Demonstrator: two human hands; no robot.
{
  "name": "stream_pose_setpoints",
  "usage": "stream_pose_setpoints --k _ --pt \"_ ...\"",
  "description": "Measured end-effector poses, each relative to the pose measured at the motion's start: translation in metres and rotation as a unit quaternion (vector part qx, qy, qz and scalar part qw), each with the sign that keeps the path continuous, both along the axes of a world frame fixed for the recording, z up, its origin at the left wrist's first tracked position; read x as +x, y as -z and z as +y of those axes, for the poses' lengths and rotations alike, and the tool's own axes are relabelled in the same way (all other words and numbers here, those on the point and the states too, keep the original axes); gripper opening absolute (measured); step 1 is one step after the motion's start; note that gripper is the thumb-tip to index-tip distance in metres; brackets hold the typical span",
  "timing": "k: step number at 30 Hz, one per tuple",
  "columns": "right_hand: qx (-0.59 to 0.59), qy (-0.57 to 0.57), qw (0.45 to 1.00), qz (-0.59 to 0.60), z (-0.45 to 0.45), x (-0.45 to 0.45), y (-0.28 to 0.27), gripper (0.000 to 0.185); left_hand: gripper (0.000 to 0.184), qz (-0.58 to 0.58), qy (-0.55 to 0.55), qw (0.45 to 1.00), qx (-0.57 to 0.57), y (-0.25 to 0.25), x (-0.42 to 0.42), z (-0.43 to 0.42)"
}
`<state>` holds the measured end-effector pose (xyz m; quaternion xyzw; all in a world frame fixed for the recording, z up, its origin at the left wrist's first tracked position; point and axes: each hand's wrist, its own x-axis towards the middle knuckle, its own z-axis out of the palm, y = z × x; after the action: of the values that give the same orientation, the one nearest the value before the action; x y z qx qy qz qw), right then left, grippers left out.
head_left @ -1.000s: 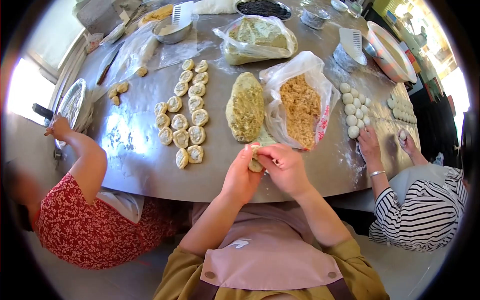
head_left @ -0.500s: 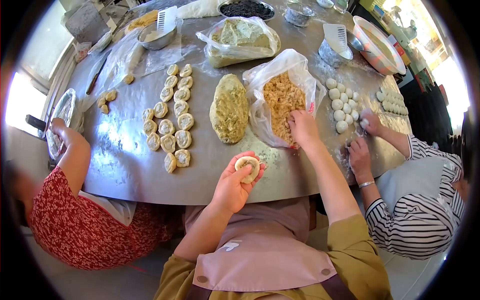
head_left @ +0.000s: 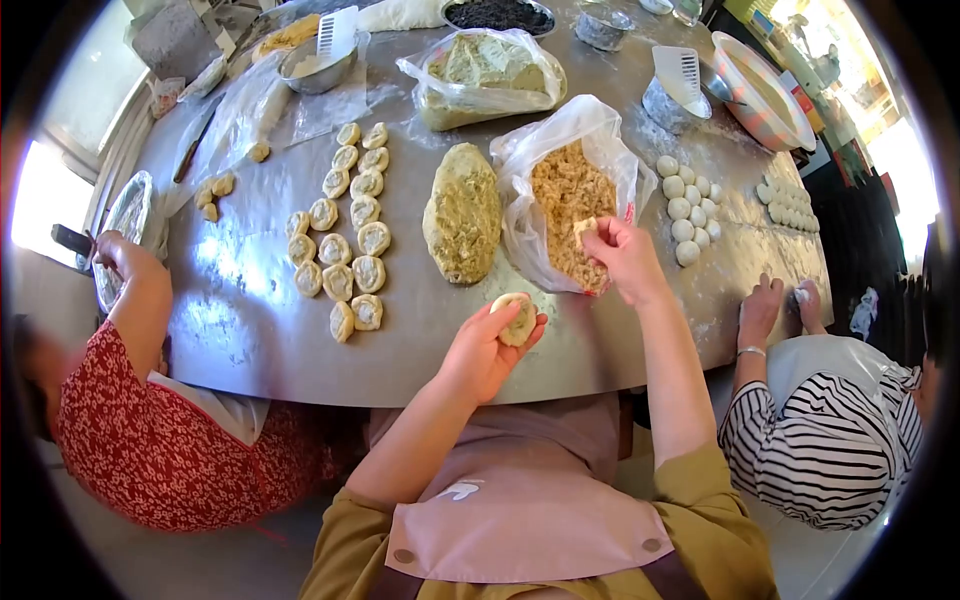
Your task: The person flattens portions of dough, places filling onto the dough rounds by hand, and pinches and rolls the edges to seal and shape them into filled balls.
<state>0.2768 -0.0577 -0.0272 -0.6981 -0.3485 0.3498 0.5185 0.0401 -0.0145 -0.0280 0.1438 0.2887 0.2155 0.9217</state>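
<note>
My left hand holds a flattened round of dough near the table's front edge, thumb on its face. Pinched between the fingers of my right hand is a small lump of crumbly filling, just above the right side of an open plastic bag. That bag is full of tan crumbly filling. A long greenish mass of filling lies left of the bag. Farther left, several pale dough pieces with filled centres stand in uneven columns.
A bag of green filling sits behind. White dough balls and a scoop in a metal cup are at the right, beside a large bowl. People work at both sides; the left one's hand is by a plastic-covered bowl.
My right hand has come up out of the tan filling with a lump in its fingers. My left hand has shifted slightly right and tilted the dough. The right person's hands moved nearer the edge.
</note>
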Motion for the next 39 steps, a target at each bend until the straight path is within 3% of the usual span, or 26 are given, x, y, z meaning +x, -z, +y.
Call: stream_pose_setpoints --k 3,6,9,12,14,15,17,20,23,25,26,29,32,33,36,38,39 --pt "0.012 -0.057 0.978 0.199 -0.013 -0.038 -0.021 0.014 0.033 0.001 -0.024 1.000 -0.020 0.010 0.021 0.003" --pt "0.059 -0.117 0.956 0.262 -0.019 -0.070 -0.028 0.017 0.039 -0.037 -0.038 0.998 -0.015 0.010 0.033 0.004" --pt "0.076 -0.089 0.993 0.008 -0.017 -0.087 -0.022 0.013 0.041 -0.084 -0.031 0.996 0.003 0.003 0.034 0.003" --pt "0.084 -0.075 0.973 -0.202 -0.018 -0.091 -0.026 0.014 0.042 -0.044 -0.029 0.998 0.022 -0.014 0.031 0.000" --pt "0.106 -0.097 0.947 -0.288 -0.018 -0.092 -0.027 0.016 0.034 0.062 -0.005 0.993 0.096 -0.010 0.030 -0.002" --pt "0.102 -0.098 0.952 -0.272 -0.018 -0.094 -0.028 0.016 0.031 0.114 0.008 0.985 0.132 -0.008 0.028 -0.004" --pt "0.094 -0.101 0.961 -0.238 -0.019 -0.097 -0.033 0.015 0.027 0.045 -0.017 0.993 0.111 0.005 0.024 -0.002" --pt "0.082 -0.077 0.991 0.073 -0.020 -0.101 -0.038 0.016 0.025 0.006 -0.041 0.995 0.086 0.004 0.019 0.002" --pt "0.062 -0.078 0.995 -0.032 -0.020 -0.098 -0.041 0.023 0.026 0.010 -0.042 0.997 0.071 -0.004 0.016 0.002" --pt "0.020 -0.027 0.985 -0.172 -0.009 -0.079 -0.045 0.029 0.027 0.012 -0.030 0.998 0.051 -0.008 0.014 0.004" --pt "-0.002 -0.001 0.971 -0.240 -0.004 -0.068 -0.046 0.032 0.027 0.012 -0.019 0.999 0.036 -0.010 0.011 0.006" --pt "0.094 0.004 0.894 -0.438 0.008 -0.033 -0.020 0.046 0.026 -0.018 0.009 1.000 0.004 -0.016 0.003 0.011" --pt "0.153 -0.160 0.908 -0.357 -0.010 -0.063 -0.039 0.062 0.026 -0.059 0.018 0.998 -0.020 -0.019 -0.007 0.013" --pt "0.170 -0.187 0.897 -0.363 -0.015 -0.073 -0.030 0.075 0.026 -0.073 0.024 0.997 -0.026 -0.021 -0.007 0.014" --pt "0.128 -0.191 0.854 -0.468 -0.019 -0.104 -0.030 0.085 0.029 -0.079 0.036 0.996 -0.027 -0.025 -0.002 0.007" --pt "0.149 -0.147 0.854 -0.476 -0.016 -0.112 -0.021 0.069 0.028 -0.244 0.095 0.965 -0.029 0.015 -0.005 0.015" --pt "0.163 -0.138 0.856 -0.472 -0.014 -0.114 -0.019 0.063 0.029 -0.152 0.072 0.986 0.009 -0.005 -0.004 0.010"
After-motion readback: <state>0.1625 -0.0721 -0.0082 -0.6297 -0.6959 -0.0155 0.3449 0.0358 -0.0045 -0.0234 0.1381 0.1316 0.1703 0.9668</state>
